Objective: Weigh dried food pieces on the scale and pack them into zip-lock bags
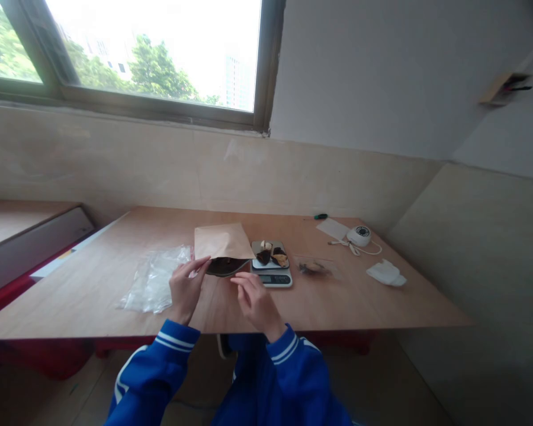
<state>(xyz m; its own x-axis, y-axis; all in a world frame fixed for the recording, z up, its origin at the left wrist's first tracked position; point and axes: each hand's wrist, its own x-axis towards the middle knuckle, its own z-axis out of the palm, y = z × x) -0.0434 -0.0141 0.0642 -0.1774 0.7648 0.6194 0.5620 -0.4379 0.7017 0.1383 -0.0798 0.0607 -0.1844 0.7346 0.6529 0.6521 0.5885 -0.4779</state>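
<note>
A brown kraft paper bag (224,241) lies on the table with its dark-lined mouth gaping toward me. My left hand (187,291) is closed in a pinch on the left corner of that mouth. Just below the bag's lower lip is my right hand (256,300), its fingers stretched forward and the thumb apart, with nothing visible in them. Beside the bag, a kitchen scale (273,278) carries several dark and pale dried pieces (270,254) on its plate. What lies deep inside the bag is too dark to make out.
Clear plastic bags (153,281) lie left of my left hand. To the right are a small clear bag with dark pieces (313,268), crumpled white tissue (386,272), a white dome camera (359,235) with its cable, a paper sheet (333,228) and a green-handled screwdriver (320,216).
</note>
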